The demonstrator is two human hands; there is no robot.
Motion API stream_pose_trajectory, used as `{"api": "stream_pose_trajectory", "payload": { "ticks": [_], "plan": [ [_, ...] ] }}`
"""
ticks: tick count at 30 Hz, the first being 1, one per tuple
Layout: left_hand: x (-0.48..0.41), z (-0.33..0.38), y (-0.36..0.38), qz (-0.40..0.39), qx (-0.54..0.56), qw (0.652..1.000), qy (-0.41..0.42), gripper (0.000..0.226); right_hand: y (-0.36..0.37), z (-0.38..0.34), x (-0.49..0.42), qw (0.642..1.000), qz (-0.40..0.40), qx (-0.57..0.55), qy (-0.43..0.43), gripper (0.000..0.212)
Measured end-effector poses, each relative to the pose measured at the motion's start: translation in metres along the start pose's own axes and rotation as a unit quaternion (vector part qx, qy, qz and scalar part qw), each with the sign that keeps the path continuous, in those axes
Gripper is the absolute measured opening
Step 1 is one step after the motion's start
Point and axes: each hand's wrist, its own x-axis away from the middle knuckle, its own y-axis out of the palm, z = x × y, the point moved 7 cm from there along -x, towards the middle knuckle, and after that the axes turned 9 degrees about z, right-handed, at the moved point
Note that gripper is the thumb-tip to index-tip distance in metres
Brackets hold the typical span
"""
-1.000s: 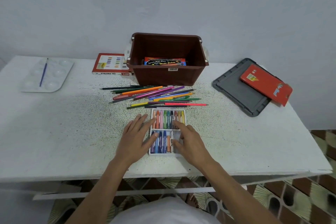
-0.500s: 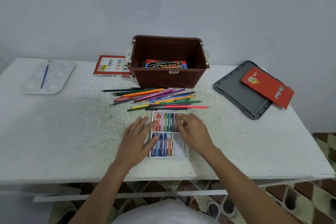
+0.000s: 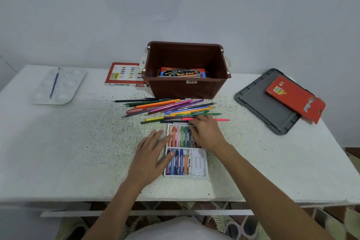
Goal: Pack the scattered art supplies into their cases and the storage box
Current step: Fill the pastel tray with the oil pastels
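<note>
Resting flat on the table [image 3: 78, 152], the left hand [image 3: 150, 158] lies with fingers straight and spread, holding nothing; its fingers reach the left rim of the white pastel tray [image 3: 198, 163], which sits between the 2 hands. The right hand [image 3: 206, 134] covers the tray's far right corner with fingers curled downward; I cannot tell whether it pinches a pastel, the rim or nothing. The oil pastels [image 3: 181, 136] fill 2 rows in the tray, and the near row has bare white slots on the side toward the right forearm. Just beyond the right hand's fingers lies a loose heap of coloured pencils [image 3: 169, 107], spread out on the table; beyond those stands the brown storage box [image 3: 185, 89], open, with a watercolour box [image 3: 183, 73] inside. Beyond the left hand, beside the box, lies the red oil pastel case [image 3: 124, 74]; far out to the left of that hand sits a white palette [image 3: 66, 84] with a blue brush [image 3: 54, 84] across it. Well to the right of the right hand lies a grey lid [image 3: 263, 107]; a red pencil case [image 3: 294, 97] rests on it, overhanging its far edge.
</note>
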Motion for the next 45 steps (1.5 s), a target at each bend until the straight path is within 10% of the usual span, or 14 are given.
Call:
{"api": "stream_pose_trajectory", "payload": {
  "ticks": [19,33,45],
  "plan": [
    [0.0,0.0,0.001,0.009,-0.001,1.0,0.01,0.058,0.007,0.003,-0.013,0.986,-0.023,-0.142,0.078,0.006],
    [0.0,-0.001,0.001,0.003,-0.001,1.0,0.006,0.06,-0.053,0.015,0.023,0.885,0.079,-0.418,0.191,0.012],
    [0.0,-0.002,0.003,-0.007,-0.001,1.0,-0.004,0.061,-0.039,0.007,0.073,0.925,-0.141,-0.335,0.114,0.015]
  ]
}}
